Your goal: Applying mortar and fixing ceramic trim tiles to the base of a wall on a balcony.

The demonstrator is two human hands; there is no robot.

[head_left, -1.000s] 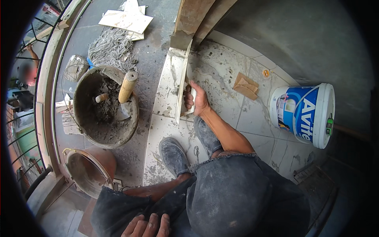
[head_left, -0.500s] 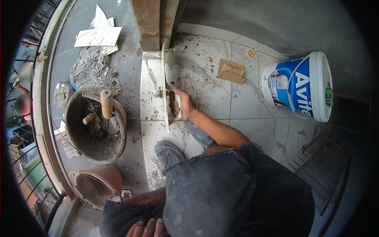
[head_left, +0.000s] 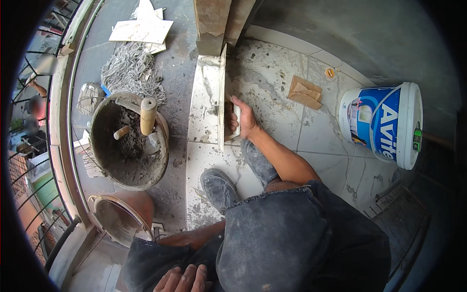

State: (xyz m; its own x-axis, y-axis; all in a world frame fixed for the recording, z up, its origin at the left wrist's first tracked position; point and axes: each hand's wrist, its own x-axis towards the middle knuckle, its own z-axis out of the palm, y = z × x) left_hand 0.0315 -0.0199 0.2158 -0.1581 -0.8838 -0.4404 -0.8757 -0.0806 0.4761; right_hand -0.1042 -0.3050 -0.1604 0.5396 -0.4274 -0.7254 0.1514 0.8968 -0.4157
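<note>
My right hand (head_left: 247, 118) is closed round the handle of a plastering float (head_left: 222, 92). The float's long pale blade stands on edge, by the foot of a post, over the white marbled tiles. At the bottom, my left hand (head_left: 184, 279) rests over my dark trouser leg, fingers loosely bent and holding nothing that I can see; its palm is hidden. To the left sits a tub (head_left: 129, 184) of grey mortar. From it sticks a trowel (head_left: 148, 117) with a thick wooden handle, and a second, smaller wooden handle (head_left: 121, 132) shows beside it.
A brownish bucket (head_left: 138, 204) stands near the tub. Beyond lie a grey string mop (head_left: 134, 70) and broken tile pieces (head_left: 141, 31). At right are a blue and white paint pail (head_left: 379, 119) and folded cardboard (head_left: 305, 92). A post (head_left: 211, 29) rises ahead; a railing (head_left: 53, 170) borders the left.
The whole view has shifted, so the tub, pail and post appear farther right. My right hand still grips the float, which has turned slightly and sits a little higher in view.
</note>
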